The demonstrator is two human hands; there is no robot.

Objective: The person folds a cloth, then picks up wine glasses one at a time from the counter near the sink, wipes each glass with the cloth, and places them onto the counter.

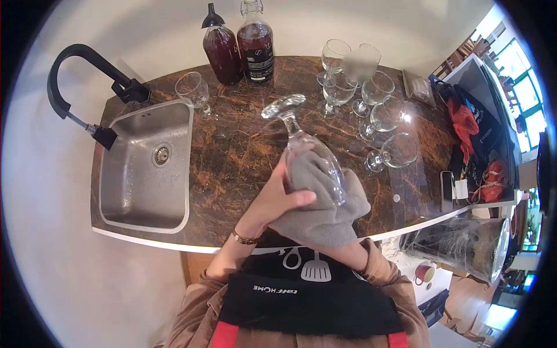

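My left hand [275, 197] is closed round the bowl of a stemmed glass [312, 148], which is tilted with its foot up and away from me. A grey cloth [325, 217] is wrapped about the glass's rim end and bunched partly inside or behind the bowl. My right hand [348, 252] is at the cloth from below; only its wrist shows, and the cloth covers its fingers. Nearest to the held glass, several clear stemmed glasses [339, 90] stand in a group at the back right of the counter.
At left is a steel sink [145, 194] with a black faucet [81, 49]. A single stemmed glass [193, 91] stands behind the sink's corner. Two bottles of dark red liquid [256, 49] stand by the wall. On the right are a phone [446, 191] and a box of bags [487, 124].
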